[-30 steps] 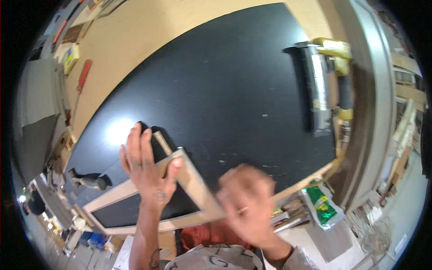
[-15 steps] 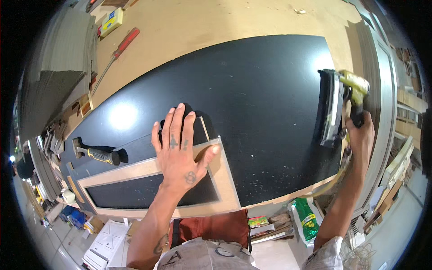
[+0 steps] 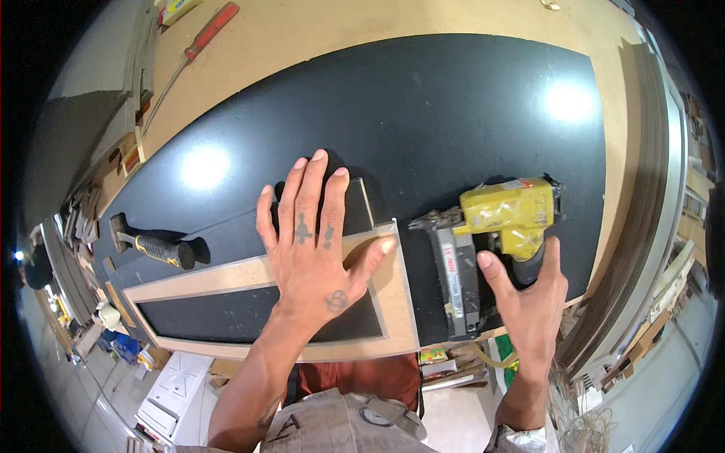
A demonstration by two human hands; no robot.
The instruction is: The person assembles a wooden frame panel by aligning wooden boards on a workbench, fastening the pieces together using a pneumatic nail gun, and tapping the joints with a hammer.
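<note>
My left hand (image 3: 310,234) lies flat with its fingers spread. Its palm and thumb are on a corner of the pale wooden frame (image 3: 204,281), and its fingertips reach a dark piece past the frame's far edge. To the right, my right hand (image 3: 532,309) is round the dark grip of a yellow-green nail gun (image 3: 507,205), thumb on one side and fingers on the other. The gun is turned sideways over the black panel (image 3: 423,113), its long magazine beside the frame's right end. Left of the frame lies a hammer (image 3: 155,245) with a black and yellow handle.
A red-handled screwdriver (image 3: 208,34) rests on the tan board (image 3: 287,30) behind the panel. Stacked grey sheets (image 3: 94,113) stand at the left, long panels (image 3: 642,166) at the right. A yellowish hose (image 3: 495,359) hangs at the near edge. Below left is a white cabinet (image 3: 177,396).
My right hand has brought the nail gun left from the panel's right edge, close to the frame, and turned it. The left hand stays on the frame; the view has shifted slightly.
</note>
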